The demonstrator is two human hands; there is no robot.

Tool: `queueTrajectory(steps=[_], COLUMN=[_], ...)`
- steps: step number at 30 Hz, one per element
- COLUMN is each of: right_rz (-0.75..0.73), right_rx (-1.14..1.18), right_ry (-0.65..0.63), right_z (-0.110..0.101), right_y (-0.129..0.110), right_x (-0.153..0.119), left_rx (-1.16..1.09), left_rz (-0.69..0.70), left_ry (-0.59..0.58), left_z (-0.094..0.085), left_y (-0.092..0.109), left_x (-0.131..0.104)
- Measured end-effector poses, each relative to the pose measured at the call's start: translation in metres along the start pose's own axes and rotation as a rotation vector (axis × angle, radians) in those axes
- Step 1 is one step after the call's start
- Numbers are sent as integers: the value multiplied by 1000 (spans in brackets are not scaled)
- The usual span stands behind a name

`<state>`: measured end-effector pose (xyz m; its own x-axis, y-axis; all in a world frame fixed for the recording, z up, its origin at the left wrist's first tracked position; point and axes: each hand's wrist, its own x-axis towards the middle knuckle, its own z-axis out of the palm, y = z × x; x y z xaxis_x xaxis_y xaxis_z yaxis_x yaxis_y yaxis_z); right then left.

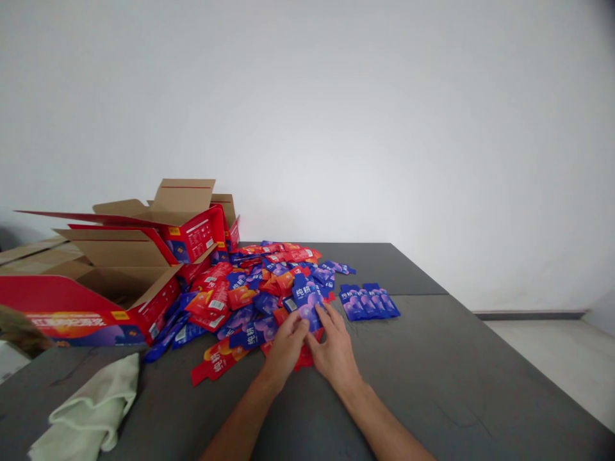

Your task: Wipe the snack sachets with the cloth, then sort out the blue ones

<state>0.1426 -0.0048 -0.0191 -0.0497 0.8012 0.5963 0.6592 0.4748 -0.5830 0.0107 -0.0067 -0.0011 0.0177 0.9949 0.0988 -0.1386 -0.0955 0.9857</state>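
Observation:
Between my two hands I hold a blue pouch (307, 294) printed with purple fruit, its spout end pointing away from me. My left hand (287, 342) is closed on its lower left edge. Fingers of my right hand (334, 346) grip its lower right side, and both thumbs sit near its bottom. Under and around my hands lies a loose pile of red pouches (211, 294) and blue pouches (262, 331). To the right, several blue pouches (369, 301) lie in an overlapping row, all facing the same way.
Open red cardboard boxes (91, 301) stand at the left, flaps up, beside the pile. A pale green cloth (91, 410) lies crumpled at the front left of the dark table (456, 384). A white wall (384, 128) rises behind the table.

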Motion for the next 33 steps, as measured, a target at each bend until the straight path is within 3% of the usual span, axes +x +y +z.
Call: queueTrajectory(steps=[7,11,17,24,33], right_rz=[68,121,262,329,285], right_rx=[-307,-447,-608,-631,-642], right_ry=[71,10,-87,-146,-107], right_z=[-8,-10,-7,-6,-7], right_y=[62,85,84,86,69], right_x=[20,24,18,16,19], left_rx=[116,186,484,1026,1188], left_rz=[33,28,136,303,272], left_ry=[25,25,33,-132,-90], left_z=[-1,-3,-8,-12,-16], left_y=[-3,-2,-1,-17,-15], left_x=[-1,-1,-3,-5,-3])
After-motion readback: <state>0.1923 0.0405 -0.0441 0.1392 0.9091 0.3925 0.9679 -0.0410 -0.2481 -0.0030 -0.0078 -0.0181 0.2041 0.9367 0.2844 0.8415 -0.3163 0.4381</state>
